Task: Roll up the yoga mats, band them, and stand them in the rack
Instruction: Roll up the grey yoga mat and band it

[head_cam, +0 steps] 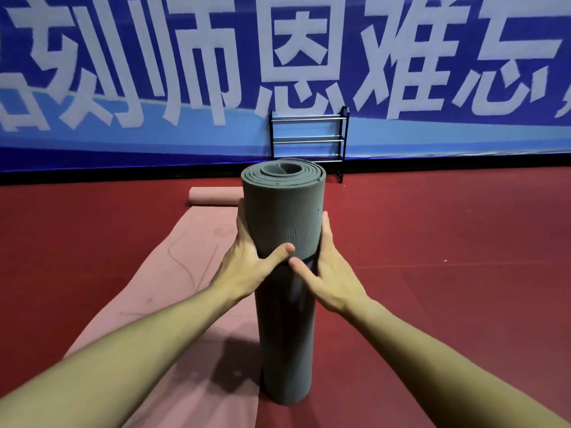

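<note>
1. A rolled grey mat point(282, 211) stands upright on its end in the near centre, its base at the right edge of a pink mat point(173, 288).
2. The left hand point(247, 264) grips the roll at mid-height, fingers point(241, 217) clamped round its left side and thumb across the front.
3. The right hand point(332, 273) grips the opposite side, fingers point(326, 223) wrapped round the roll, thumb just below the left thumb.
4. The pink mat lies flat on the red floor point(448, 242), its far end partly rolled.
5. A black rack point(309, 140) stands far off against a blue banner point(185, 72).
</note>
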`<action>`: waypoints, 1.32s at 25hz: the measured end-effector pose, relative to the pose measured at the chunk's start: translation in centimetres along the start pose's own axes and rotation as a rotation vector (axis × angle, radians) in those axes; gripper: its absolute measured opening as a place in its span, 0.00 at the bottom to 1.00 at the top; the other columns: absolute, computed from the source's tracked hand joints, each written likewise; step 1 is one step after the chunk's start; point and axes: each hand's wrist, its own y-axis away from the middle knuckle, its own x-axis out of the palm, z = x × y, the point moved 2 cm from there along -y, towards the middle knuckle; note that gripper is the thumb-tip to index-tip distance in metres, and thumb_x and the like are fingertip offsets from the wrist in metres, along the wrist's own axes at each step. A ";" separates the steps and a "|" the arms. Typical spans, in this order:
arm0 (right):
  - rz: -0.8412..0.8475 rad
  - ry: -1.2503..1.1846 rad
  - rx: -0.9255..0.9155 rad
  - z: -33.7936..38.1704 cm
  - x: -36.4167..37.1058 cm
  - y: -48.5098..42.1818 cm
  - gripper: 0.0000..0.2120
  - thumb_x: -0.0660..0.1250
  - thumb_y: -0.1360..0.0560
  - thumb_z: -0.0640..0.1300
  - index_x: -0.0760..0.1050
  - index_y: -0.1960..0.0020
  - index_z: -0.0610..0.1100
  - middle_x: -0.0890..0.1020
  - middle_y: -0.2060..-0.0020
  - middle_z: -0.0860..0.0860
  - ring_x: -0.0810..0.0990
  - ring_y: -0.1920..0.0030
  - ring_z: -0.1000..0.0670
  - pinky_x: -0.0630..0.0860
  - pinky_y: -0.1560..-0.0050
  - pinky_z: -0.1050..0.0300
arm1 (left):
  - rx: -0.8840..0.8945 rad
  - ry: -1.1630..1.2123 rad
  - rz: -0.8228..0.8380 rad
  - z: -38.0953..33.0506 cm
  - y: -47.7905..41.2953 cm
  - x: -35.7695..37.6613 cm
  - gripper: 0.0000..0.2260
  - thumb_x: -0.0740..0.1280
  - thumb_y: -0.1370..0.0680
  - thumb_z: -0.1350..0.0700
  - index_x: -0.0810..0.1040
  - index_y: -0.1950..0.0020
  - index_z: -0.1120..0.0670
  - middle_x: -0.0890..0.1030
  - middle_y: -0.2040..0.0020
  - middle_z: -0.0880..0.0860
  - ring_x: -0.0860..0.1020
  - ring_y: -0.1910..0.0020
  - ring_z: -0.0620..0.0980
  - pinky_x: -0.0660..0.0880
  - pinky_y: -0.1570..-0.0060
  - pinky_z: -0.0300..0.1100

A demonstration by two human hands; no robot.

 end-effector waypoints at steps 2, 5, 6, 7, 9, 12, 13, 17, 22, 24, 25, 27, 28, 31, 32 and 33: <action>-0.038 -0.020 -0.033 0.6 -0.2 -0.2 0.54 0.61 0.28 0.77 0.30 0.19 0.56 0.42 0.18 0.58 0.53 0.19 0.54 0.61 0.22 0.46 | -0.028 -0.024 0.030 0.6 1.0 0.3 0.49 0.66 0.31 0.28 0.39 0.21 0.37 0.68 0.25 0.42 0.71 0.27 0.52 0.68 0.37 0.41; -0.059 -0.079 0.001 1.0 -0.5 -0.6 0.54 0.60 0.30 0.78 0.28 0.21 0.60 0.46 0.18 0.62 0.59 0.20 0.53 0.66 0.25 0.49 | -0.039 -0.060 0.026 0.6 1.6 0.5 0.49 0.64 0.33 0.24 0.39 0.22 0.35 0.69 0.25 0.42 0.73 0.29 0.54 0.72 0.36 0.46; -0.059 -0.080 0.019 0.8 -0.4 -0.4 0.53 0.60 0.29 0.77 0.28 0.21 0.60 0.47 0.18 0.61 0.60 0.21 0.52 0.67 0.26 0.49 | -0.030 -0.074 0.037 0.9 1.5 0.6 0.50 0.64 0.34 0.24 0.38 0.22 0.36 0.68 0.24 0.41 0.73 0.29 0.54 0.73 0.34 0.49; -0.044 -0.068 0.042 0.1 -0.1 0.0 0.52 0.59 0.29 0.76 0.28 0.21 0.61 0.46 0.18 0.61 0.61 0.21 0.51 0.68 0.27 0.49 | -0.022 -0.098 0.058 1.4 1.6 0.8 0.52 0.65 0.34 0.24 0.38 0.22 0.36 0.67 0.24 0.41 0.73 0.28 0.54 0.74 0.34 0.52; 0.043 -0.017 0.089 -1.6 0.8 1.6 0.50 0.56 0.27 0.76 0.27 0.21 0.61 0.43 0.18 0.61 0.63 0.21 0.49 0.69 0.28 0.50 | -0.059 -0.146 0.129 2.8 2.2 1.5 0.56 0.67 0.36 0.23 0.37 0.21 0.40 0.65 0.23 0.41 0.71 0.27 0.53 0.73 0.33 0.52; 0.099 0.061 0.106 -3.3 2.1 3.8 0.54 0.56 0.28 0.79 0.26 0.21 0.58 0.44 0.18 0.57 0.57 0.19 0.52 0.64 0.24 0.51 | -0.107 -0.148 0.197 4.0 3.0 2.6 0.61 0.65 0.37 0.21 0.31 0.20 0.44 0.59 0.18 0.46 0.64 0.22 0.50 0.68 0.28 0.47; 0.046 0.038 0.083 -3.1 2.0 3.4 0.55 0.58 0.29 0.79 0.28 0.20 0.56 0.43 0.18 0.57 0.53 0.19 0.55 0.62 0.22 0.50 | -0.089 -0.111 0.155 3.6 2.8 2.6 0.61 0.66 0.37 0.23 0.30 0.20 0.44 0.58 0.18 0.47 0.63 0.21 0.50 0.67 0.27 0.46; -0.128 -0.111 -0.031 -0.4 0.5 -0.3 0.53 0.62 0.28 0.75 0.29 0.20 0.59 0.48 0.18 0.60 0.53 0.20 0.60 0.61 0.23 0.53 | 0.004 0.116 -0.124 2.1 1.2 1.6 0.54 0.68 0.33 0.25 0.39 0.19 0.40 0.61 0.19 0.43 0.65 0.23 0.45 0.66 0.26 0.46; -0.207 -0.167 0.047 0.5 3.2 0.4 0.45 0.54 0.24 0.71 0.34 0.19 0.57 0.40 0.22 0.69 0.53 0.20 0.57 0.62 0.23 0.50 | -0.145 -0.032 0.005 3.5 3.0 2.8 0.57 0.69 0.36 0.27 0.37 0.19 0.41 0.72 0.25 0.46 0.74 0.30 0.52 0.74 0.36 0.47; -0.159 -0.158 0.079 -0.2 4.2 1.5 0.45 0.55 0.24 0.71 0.33 0.19 0.57 0.37 0.25 0.73 0.50 0.20 0.62 0.59 0.22 0.53 | -0.210 -0.092 0.035 5.2 3.5 2.5 0.57 0.71 0.35 0.28 0.43 0.17 0.46 0.75 0.28 0.48 0.75 0.31 0.54 0.74 0.41 0.43; -0.096 -0.132 0.110 -0.7 4.5 2.1 0.46 0.56 0.24 0.70 0.32 0.19 0.57 0.36 0.26 0.73 0.49 0.20 0.61 0.59 0.22 0.54 | -0.223 -0.112 0.069 5.9 3.6 2.1 0.57 0.70 0.35 0.27 0.45 0.17 0.47 0.75 0.28 0.48 0.75 0.30 0.53 0.74 0.40 0.43; 0.029 -0.060 0.180 -2.2 5.1 3.7 0.48 0.58 0.24 0.71 0.29 0.20 0.58 0.35 0.25 0.69 0.52 0.19 0.56 0.62 0.23 0.53 | -0.209 -0.169 0.219 6.9 4.4 1.9 0.61 0.65 0.39 0.20 0.41 0.17 0.47 0.70 0.23 0.46 0.71 0.26 0.50 0.72 0.34 0.46; 0.052 -0.031 0.187 -2.6 5.1 4.3 0.50 0.59 0.25 0.73 0.29 0.20 0.57 0.35 0.23 0.67 0.52 0.19 0.54 0.62 0.23 0.52 | -0.189 -0.187 0.264 7.0 4.9 1.9 0.63 0.63 0.41 0.19 0.37 0.18 0.47 0.66 0.21 0.45 0.68 0.24 0.48 0.70 0.31 0.45; -0.049 -0.062 0.084 -2.3 4.0 3.0 0.55 0.59 0.31 0.78 0.30 0.20 0.57 0.41 0.18 0.60 0.50 0.18 0.56 0.60 0.21 0.48 | -0.143 -0.074 0.124 6.0 4.5 1.7 0.63 0.66 0.40 0.24 0.33 0.18 0.47 0.53 0.17 0.41 0.58 0.21 0.40 0.61 0.31 0.34; -0.082 -0.109 0.068 -1.8 3.5 2.0 0.55 0.61 0.31 0.78 0.30 0.20 0.60 0.45 0.18 0.59 0.52 0.19 0.56 0.61 0.22 0.47 | -0.117 -0.025 0.063 5.6 3.9 1.5 0.62 0.67 0.39 0.25 0.34 0.18 0.45 0.53 0.18 0.38 0.57 0.22 0.37 0.60 0.31 0.33; -0.096 -0.156 0.067 -1.3 3.1 1.2 0.56 0.63 0.32 0.78 0.30 0.21 0.63 0.47 0.18 0.60 0.56 0.19 0.55 0.63 0.23 0.46 | -0.102 0.020 0.037 5.3 3.3 1.2 0.60 0.69 0.37 0.27 0.36 0.18 0.44 0.56 0.20 0.36 0.59 0.23 0.34 0.62 0.32 0.32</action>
